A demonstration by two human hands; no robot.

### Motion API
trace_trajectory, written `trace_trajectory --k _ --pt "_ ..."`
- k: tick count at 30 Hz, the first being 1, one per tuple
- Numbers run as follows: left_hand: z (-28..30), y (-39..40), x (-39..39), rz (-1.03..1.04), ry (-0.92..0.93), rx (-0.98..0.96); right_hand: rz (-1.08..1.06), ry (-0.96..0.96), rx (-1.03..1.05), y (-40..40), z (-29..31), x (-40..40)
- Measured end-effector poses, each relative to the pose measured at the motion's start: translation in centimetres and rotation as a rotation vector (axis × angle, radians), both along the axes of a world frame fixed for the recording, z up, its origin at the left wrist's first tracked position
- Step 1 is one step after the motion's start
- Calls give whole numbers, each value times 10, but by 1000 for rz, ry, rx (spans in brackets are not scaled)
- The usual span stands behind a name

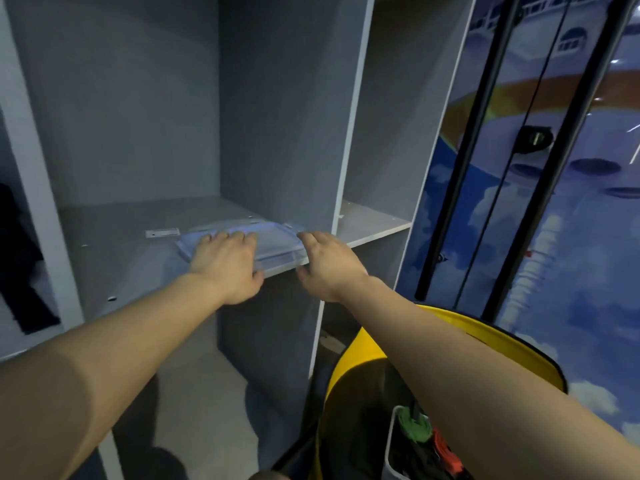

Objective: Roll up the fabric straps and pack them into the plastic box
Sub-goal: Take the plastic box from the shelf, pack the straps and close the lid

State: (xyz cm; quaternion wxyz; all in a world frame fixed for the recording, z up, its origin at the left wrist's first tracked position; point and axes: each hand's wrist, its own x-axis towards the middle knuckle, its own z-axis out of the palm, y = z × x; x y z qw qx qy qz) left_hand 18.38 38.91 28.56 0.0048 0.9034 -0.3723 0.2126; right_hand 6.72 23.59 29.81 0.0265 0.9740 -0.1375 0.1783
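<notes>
A clear plastic lid (273, 242) lies flat on the grey shelf (114, 244), close to its front edge. My left hand (227, 263) rests palm down on the lid's left half, thumb hooked under the shelf's edge. At the lid's right end my right hand (327, 263) has its fingers over the corner and its thumb below. Low at the right, the plastic box (393, 445) holds rolled fabric straps (414, 426) in green, red and black. My right forearm hides part of the box.
The box sits on a yellow round seat or tub (353, 351). Grey cabinet panels (349, 133) divide the shelves. A small white label (162, 233) lies on the shelf behind the lid. Black poles (464, 168) lean against a blue printed wall at the right.
</notes>
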Motion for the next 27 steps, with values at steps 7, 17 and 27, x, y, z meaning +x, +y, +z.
trace_trajectory --k 7,17,27 --pt "-10 2 19 -67 -19 37 45 97 50 1 -20 52" --pt "8 5 -25 -91 -208 206 54 37 -154 -13 -29 46" --pt "79 1 -96 -399 -308 -245 -9 -343 -70 -36 50 -81"
